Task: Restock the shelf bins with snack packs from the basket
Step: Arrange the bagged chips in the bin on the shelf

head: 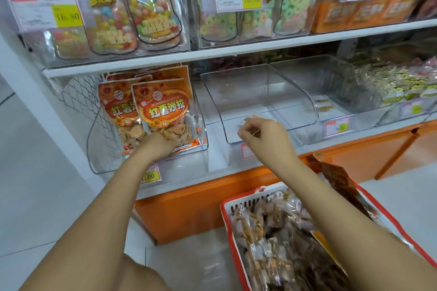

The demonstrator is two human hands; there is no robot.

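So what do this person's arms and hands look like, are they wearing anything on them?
Nothing worn shows. The left hand and right hand have no gloves, and both forearms are bare, with no sleeves as far up as the view reaches. No watch, bracelet or ring shows on the wrists or fingers, and there are no markings.

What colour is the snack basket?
The basket has a red rim and white sides, in the head view.

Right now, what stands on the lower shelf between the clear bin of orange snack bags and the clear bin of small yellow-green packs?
Head view: two clear plastic bins, the left bin empty-looking, the right bin nearly empty.
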